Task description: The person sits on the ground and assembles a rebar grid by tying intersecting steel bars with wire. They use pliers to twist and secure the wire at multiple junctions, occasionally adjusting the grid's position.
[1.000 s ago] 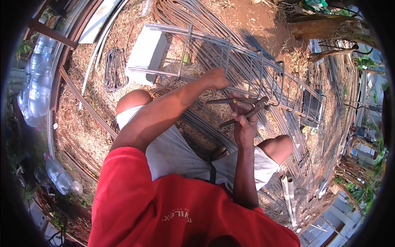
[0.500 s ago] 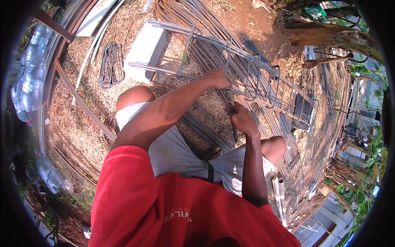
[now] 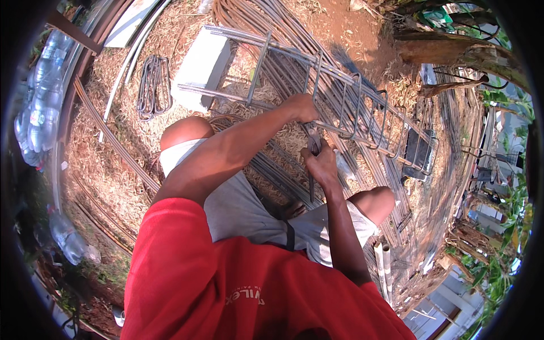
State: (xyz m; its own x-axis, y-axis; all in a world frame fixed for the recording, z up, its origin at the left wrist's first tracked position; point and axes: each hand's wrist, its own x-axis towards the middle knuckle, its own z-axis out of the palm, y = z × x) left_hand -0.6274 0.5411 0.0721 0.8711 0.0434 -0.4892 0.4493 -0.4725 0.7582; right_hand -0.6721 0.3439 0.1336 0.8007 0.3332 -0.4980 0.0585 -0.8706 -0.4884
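A long cage of steel reinforcing bars (image 3: pixel 362 143) with square stirrups (image 3: pixel 351 107) lies slanting ahead of me. My left hand (image 3: pixel 301 107) is closed around its near bar, by a stirrup; the fingertips are partly hidden. Just below it, my right hand (image 3: pixel 321 163) grips a pair of dark metal pincers (image 3: pixel 311 187). Their head points up at the bar close under my left hand, and a handle sticks out below my fist. Whether the jaws touch the bar or any wire I cannot tell.
A white block (image 3: pixel 203 68) props the cage's left end, and a dark block (image 3: pixel 418 154) is under its right end. Bundles of loose rebar (image 3: pixel 283 71) run beneath. Bent stirrups (image 3: pixel 154 88) lie on the straw at left, with plastic bottles (image 3: pixel 46 107) beyond. A trunk (image 3: pixel 453 48) is at far right.
My right hand has shifted slightly left with the pincers, whose head is now up near the bar. My left hand keeps its place on the cage.
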